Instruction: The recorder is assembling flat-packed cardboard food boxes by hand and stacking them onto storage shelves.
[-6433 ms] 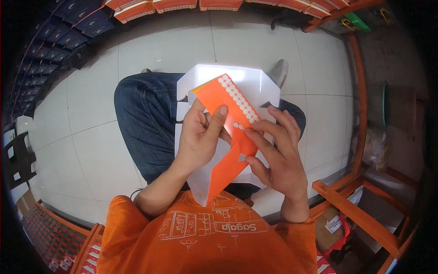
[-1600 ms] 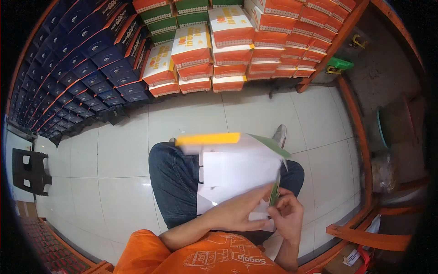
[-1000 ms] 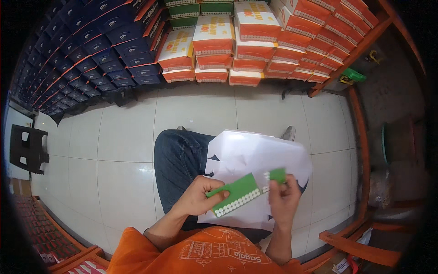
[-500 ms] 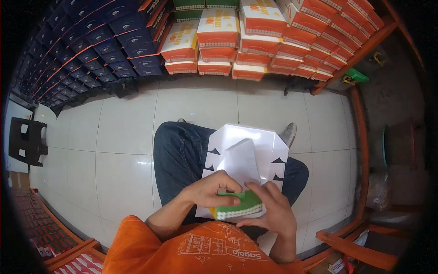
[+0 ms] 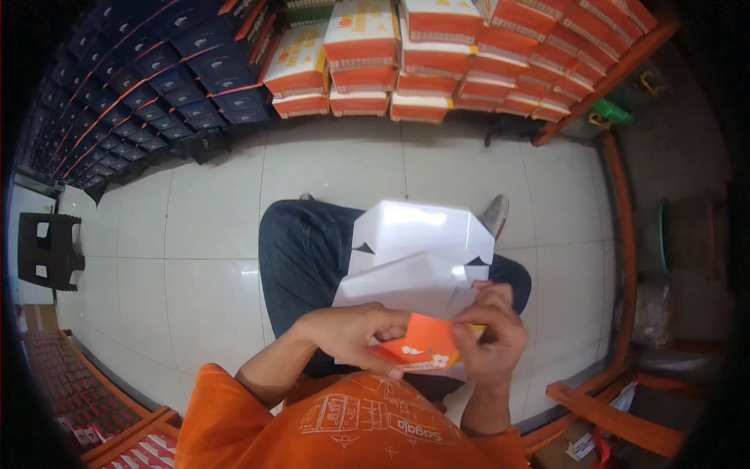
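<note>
A partly folded cardboard carton (image 5: 398,288), white inside, lies across my lap with its near end bent up. That end shows an orange printed flap (image 5: 430,334) with a pale patterned edge. My left hand (image 5: 348,332) is closed on the flap's left side, thumb toward my body and fingers behind it. On the other side, my right hand (image 5: 494,336) pinches the corner, where a bit of yellow shows; its fingers are slightly blurred. Under the carton lies a flat white card blank (image 5: 426,223) with cut corners and dark notches, resting on my crossed legs (image 5: 305,242).
Stacked orange-and-white boxes (image 5: 359,39) and dark blue boxes (image 5: 223,78) line the far side. An orange frame (image 5: 617,227) stands at right, with an orange bar (image 5: 617,422) nearer me. A dark stool (image 5: 48,250) is at left, on the tiled floor (image 5: 211,211).
A green printed end showed between my hands earlier; now an orange one does. The white carton panel has come round to lie wider across the blank. My right hand has moved slightly up and right.
</note>
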Demonstrator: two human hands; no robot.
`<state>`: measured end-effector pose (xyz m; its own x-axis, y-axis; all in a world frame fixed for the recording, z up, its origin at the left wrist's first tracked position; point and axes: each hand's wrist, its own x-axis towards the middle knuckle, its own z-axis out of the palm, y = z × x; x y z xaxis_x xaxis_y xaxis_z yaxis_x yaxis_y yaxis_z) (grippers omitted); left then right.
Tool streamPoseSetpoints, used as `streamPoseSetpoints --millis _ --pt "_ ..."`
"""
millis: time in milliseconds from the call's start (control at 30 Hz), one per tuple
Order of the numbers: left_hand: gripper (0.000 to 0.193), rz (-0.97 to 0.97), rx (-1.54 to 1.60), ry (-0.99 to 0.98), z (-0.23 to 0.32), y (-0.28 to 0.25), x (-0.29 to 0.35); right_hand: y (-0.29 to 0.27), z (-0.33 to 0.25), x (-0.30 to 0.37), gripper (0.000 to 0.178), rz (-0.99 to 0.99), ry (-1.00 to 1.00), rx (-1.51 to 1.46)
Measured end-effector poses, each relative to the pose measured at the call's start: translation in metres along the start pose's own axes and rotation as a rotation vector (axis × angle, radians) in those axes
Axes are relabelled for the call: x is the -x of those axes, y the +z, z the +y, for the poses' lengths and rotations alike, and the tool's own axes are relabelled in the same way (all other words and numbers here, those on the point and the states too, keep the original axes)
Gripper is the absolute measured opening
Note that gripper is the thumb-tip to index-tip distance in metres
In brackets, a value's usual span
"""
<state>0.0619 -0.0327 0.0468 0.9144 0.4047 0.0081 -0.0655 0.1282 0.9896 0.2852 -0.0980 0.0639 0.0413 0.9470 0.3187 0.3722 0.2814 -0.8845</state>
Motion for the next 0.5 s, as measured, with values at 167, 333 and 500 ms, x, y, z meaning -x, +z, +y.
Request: streamPoseSetpoints --millis 167,333,500 --pt "0.023 0.11 0.129 -0.504 -0.06 -0.006 0.011 -0.01 -0.001 -0.002 0.042 -0.23 -0.048 -0.162" --pt "0.042 0.015 0.189 -0.29 -0.05 -0.011 0.002 0.011 -0.018 0.001 0.027 -0.459 0.027 0.343" --pt "0.063 -0.033 0.251 -0.413 -0.04 -0.011 0.002 0.003 -0.024 -0.004 0.024 -0.401 0.064 0.422"
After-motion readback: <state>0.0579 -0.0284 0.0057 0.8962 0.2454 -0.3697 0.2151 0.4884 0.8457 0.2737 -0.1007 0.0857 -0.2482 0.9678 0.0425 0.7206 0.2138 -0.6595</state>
